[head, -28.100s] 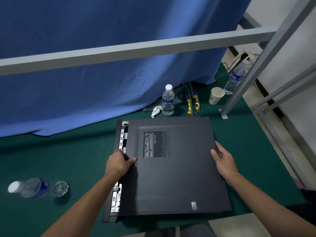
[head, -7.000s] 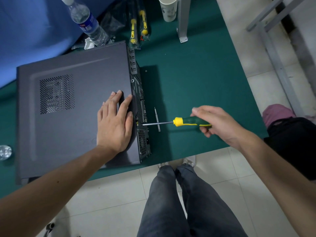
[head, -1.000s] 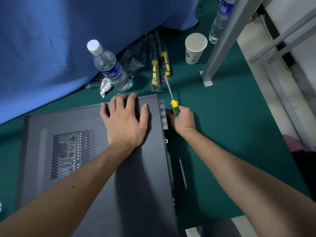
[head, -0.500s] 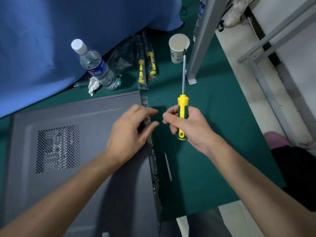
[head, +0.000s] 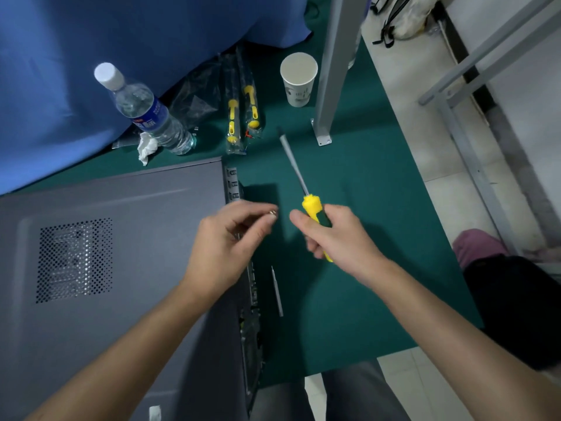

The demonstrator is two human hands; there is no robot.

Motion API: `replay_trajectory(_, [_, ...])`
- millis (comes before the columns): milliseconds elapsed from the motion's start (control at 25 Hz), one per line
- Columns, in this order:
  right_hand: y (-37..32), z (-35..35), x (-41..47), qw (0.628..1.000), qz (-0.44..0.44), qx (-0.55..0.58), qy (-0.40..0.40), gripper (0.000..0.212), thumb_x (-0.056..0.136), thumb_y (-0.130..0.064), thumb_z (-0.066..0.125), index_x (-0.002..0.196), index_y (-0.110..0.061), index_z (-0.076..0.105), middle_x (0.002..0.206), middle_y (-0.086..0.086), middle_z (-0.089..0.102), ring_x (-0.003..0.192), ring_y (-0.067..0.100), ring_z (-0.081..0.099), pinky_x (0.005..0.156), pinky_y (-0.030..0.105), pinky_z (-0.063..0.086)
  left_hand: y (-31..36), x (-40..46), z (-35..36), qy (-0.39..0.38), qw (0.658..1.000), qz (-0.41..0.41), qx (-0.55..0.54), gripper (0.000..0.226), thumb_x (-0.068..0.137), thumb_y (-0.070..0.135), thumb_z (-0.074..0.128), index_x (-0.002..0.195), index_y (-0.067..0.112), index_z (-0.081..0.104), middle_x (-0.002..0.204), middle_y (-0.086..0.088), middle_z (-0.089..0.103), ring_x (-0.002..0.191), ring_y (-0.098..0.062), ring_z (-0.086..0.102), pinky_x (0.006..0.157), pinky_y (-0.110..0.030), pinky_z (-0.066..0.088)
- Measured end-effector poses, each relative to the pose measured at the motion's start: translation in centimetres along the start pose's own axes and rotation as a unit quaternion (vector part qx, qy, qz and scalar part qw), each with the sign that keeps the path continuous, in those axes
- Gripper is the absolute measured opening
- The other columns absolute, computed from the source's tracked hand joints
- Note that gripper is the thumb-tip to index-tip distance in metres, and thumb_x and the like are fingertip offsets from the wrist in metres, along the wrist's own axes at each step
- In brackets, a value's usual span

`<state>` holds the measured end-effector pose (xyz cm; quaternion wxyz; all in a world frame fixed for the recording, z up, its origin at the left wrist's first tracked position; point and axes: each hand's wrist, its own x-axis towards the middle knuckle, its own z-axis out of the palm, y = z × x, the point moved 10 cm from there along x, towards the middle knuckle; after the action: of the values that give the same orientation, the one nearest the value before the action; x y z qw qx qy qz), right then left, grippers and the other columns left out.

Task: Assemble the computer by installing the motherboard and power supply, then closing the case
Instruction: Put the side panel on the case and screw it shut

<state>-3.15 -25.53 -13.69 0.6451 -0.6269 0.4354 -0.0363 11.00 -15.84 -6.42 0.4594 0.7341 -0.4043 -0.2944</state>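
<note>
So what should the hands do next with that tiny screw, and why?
Probably seat the screw on the screwdriver tip: the left hand pinches it, the right hand holds the driver tip-up, and both hover beside the case.

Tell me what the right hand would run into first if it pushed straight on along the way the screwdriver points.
Judging from one view, the right hand holding the screwdriver points up-left toward two packaged screwdrivers. The green mat between looks free; those packages probably come first, though height is unclear.

This looks like a makeshift workshop or recording station. A green-matted desk [head: 364, 183] stands inside a grey metal frame [head: 334, 71], with a blue cloth backdrop [head: 91, 41] hung along its far edge and a tiled floor [head: 440, 147] beside it.
</note>
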Motion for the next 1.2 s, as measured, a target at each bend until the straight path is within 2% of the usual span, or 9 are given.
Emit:
replay_trajectory(40, [0.0, -2.0, 0.1, 0.990, -0.032, -0.128, 0.046, 0.051, 0.084, -0.062, 0.063, 0.066, -0.015, 0.053, 0.049, -0.004, 0.051, 0.044, 0.012, 0.047, 0.044, 0.025, 0.038, -0.8, 0.4, -0.9, 0.027, 0.998, -0.038, -0.042, 0.015, 0.087, 0.015, 0.070, 0.100, 0.022, 0.074, 0.089, 0.002, 0.075, 0.077, -0.010, 0.069, 0.076, -0.023, 0.055])
replay_trajectory(120, [-0.8, -4.5, 0.0, 0.932, -0.095, -0.335, 0.104, 0.057, 0.085, -0.065, 0.055, 0.065, -0.012, 0.053, 0.045, -0.002, 0.042, 0.045, 0.020, 0.042, 0.046, 0.030, 0.034, -2.0, 0.9, -2.6, 0.068, 0.990, -0.084, -0.092, 0.016, 0.082, 0.018, 0.072, 0.097, 0.024, 0.074, 0.085, 0.006, 0.076, 0.073, -0.008, 0.069, 0.075, -0.020, 0.056])
replay_trajectory(280, [-1.7, -5.0, -0.2, 0.862, -0.171, -0.466, 0.104, 0.050, 0.091, -0.057, 0.055, 0.064, -0.015, 0.051, 0.045, -0.003, 0.036, 0.049, 0.032, 0.044, 0.048, 0.032, 0.032, -1.7, 1.8, -2.4, 0.046, 0.992, -0.081, -0.089, 0.016, 0.079, 0.021, 0.074, 0.094, 0.026, 0.074, 0.081, 0.008, 0.075, 0.072, -0.008, 0.069, 0.074, -0.018, 0.056])
replay_trajectory(600, [-2.8, -4.8, -0.6, 0.836, -0.192, -0.505, 0.092, 0.046, 0.091, -0.050, 0.059, 0.062, -0.018, 0.042, 0.047, -0.004, 0.038, 0.049, 0.030, 0.041, 0.049, 0.030, 0.024, -1.0, 2.1, -2.3, 0.039, 0.995, -0.085, -0.041, 0.016, 0.081, 0.019, 0.074, 0.094, 0.028, 0.074, 0.084, -0.001, 0.076, 0.075, -0.013, 0.070, 0.078, -0.026, 0.058])
replay_trajectory(720, [-3.2, -4.9, -0.7, 0.817, -0.198, -0.534, 0.090, 0.045, 0.091, -0.051, 0.057, 0.063, -0.020, 0.040, 0.048, -0.004, 0.037, 0.050, 0.031, 0.042, 0.050, 0.029, 0.025, 0.4, 2.3, -2.3, 0.003, 0.996, -0.020, 0.090, 0.014, 0.086, 0.013, 0.074, 0.098, 0.020, 0.076, 0.086, 0.001, 0.074, 0.074, -0.011, 0.067, 0.074, -0.019, 0.054])
replay_trajectory(840, [-4.0, -4.8, -0.5, 0.783, -0.207, -0.581, 0.084, 0.041, 0.090, -0.051, 0.058, 0.067, -0.021, 0.042, 0.053, -0.005, 0.038, 0.051, 0.030, 0.042, 0.048, 0.029, 0.023, 1.9, 2.9, -1.9, -0.052, 0.969, 0.049, 0.237, 0.014, 0.088, 0.014, 0.073, 0.101, 0.011, 0.077, 0.087, 0.000, 0.073, 0.071, -0.013, 0.065, 0.071, -0.020, 0.052])
replay_trajectory(920, [-5.0, -4.2, -0.1, 0.771, -0.225, -0.592, 0.063, 0.034, 0.090, -0.047, 0.057, 0.075, -0.020, 0.044, 0.062, -0.003, 0.046, 0.055, 0.029, 0.045, 0.049, 0.030, 0.026, 2.0, 4.1, -2.0, -0.089, 0.953, 0.049, 0.286, 0.015, 0.089, 0.015, 0.072, 0.102, 0.010, 0.077, 0.089, -0.003, 0.074, 0.071, -0.014, 0.066, 0.072, -0.023, 0.054])
replay_trajectory(1040, [-6.5, -3.7, 0.8, 0.785, -0.245, -0.569, 0.022, 0.017, 0.087, -0.031, 0.053, 0.093, -0.016, 0.052, 0.082, -0.001, 0.047, 0.070, 0.031, 0.055, 0.057, 0.034, 0.035, 1.7, 7.0, -3.1, -0.130, 0.946, 0.009, 0.296, 0.015, 0.089, 0.019, 0.072, 0.102, 0.015, 0.077, 0.081, 0.005, 0.073, 0.066, 0.000, 0.064, 0.066, -0.005, 0.047])
replay_trajectory(1200, [-8.1, -4.3, 3.2, 0.809, -0.257, -0.527, -0.035, 0.036, 0.088, -0.018, 0.058, 0.124, -0.017, 0.057, 0.099, -0.003, 0.037, 0.076, 0.027, 0.050, 0.071, 0.039, 0.046, 1.7, 10.7, -3.2, -0.207, 0.917, 0.004, 0.340, 0.015, 0.088, 0.022, 0.073, 0.103, 0.024, 0.076, 0.078, 0.013, 0.070, 0.066, 0.010, 0.062, 0.069, -0.008, 0.046])
